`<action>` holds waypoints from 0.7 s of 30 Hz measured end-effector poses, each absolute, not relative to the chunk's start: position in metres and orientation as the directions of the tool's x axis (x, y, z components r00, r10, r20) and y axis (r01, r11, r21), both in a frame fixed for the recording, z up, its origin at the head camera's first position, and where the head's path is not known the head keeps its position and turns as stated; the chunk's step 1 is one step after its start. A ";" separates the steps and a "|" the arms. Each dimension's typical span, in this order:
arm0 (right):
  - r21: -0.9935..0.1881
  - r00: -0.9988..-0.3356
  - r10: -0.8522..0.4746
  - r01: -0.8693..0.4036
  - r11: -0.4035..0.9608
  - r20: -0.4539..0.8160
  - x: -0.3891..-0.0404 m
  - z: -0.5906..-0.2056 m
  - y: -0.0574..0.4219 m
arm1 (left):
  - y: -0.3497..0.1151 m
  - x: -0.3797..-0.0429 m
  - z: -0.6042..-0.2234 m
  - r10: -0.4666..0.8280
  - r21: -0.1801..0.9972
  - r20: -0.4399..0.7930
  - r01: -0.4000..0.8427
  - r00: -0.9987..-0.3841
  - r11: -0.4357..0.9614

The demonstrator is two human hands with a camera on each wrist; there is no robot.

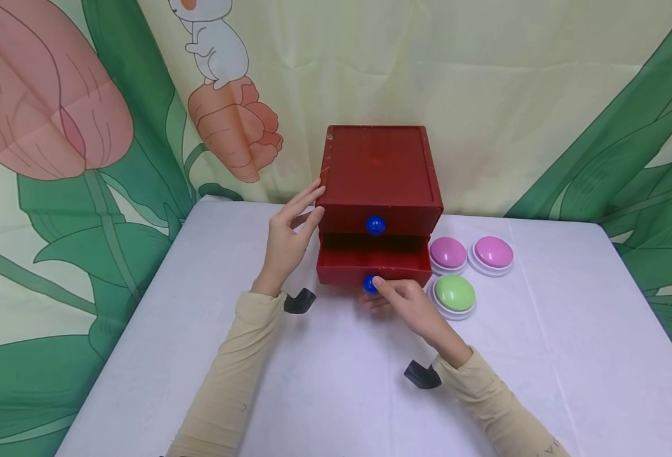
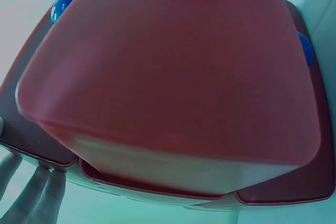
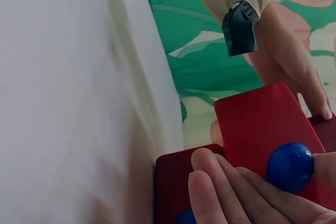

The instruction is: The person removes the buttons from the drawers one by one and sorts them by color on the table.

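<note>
A red drawer cabinet (image 1: 378,165) stands at the back of the table, its middle drawer (image 1: 336,274) pulled partway out with the bare inside showing. My right hand (image 1: 412,308) pinches that drawer's round blue knob (image 3: 290,167) between thumb and fingers. Fairly straight fingers of my left hand (image 1: 290,238) lie against the cabinet's left side, near its upper front corner. The top drawer, with its own blue knob (image 1: 375,225), is closed. Below the pulled-out drawer, the right wrist view shows a lower drawer front (image 3: 181,182). In the left wrist view the protruding drawer front (image 2: 173,72) fills most of the picture.
Right of the cabinet sit two pink push lights (image 1: 448,252) and a green one (image 1: 455,293), close to my right hand. A printed curtain (image 1: 473,127) hangs directly behind. White cloth covers the table (image 1: 324,393).
</note>
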State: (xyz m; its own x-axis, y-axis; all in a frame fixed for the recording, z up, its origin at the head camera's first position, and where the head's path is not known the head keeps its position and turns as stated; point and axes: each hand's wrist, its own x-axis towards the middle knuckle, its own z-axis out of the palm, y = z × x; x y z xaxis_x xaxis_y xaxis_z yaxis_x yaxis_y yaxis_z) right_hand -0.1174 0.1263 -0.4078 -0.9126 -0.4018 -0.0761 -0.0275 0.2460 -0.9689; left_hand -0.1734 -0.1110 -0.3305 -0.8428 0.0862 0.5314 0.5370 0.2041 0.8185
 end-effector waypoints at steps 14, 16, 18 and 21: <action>-0.970 -0.921 -0.380 -0.008 0.241 -0.087 -0.129 -0.406 0.124 | -0.113 -0.185 -0.346 0.078 0.814 0.538 0.541 -0.840 0.214; -0.972 -0.921 -0.382 -0.014 0.235 -0.079 -0.131 -0.407 0.124 | -0.115 -0.191 -0.353 0.078 0.809 0.546 0.549 -0.834 0.209; -0.973 -0.922 -0.382 -0.019 0.228 -0.071 -0.133 -0.407 0.123 | -0.116 -0.195 -0.359 0.080 0.801 0.560 0.563 -0.825 0.203; -0.974 -0.925 -0.376 -0.029 0.226 -0.060 -0.136 -0.408 0.123 | -0.117 -0.196 -0.360 0.085 0.793 0.571 0.576 -0.816 0.201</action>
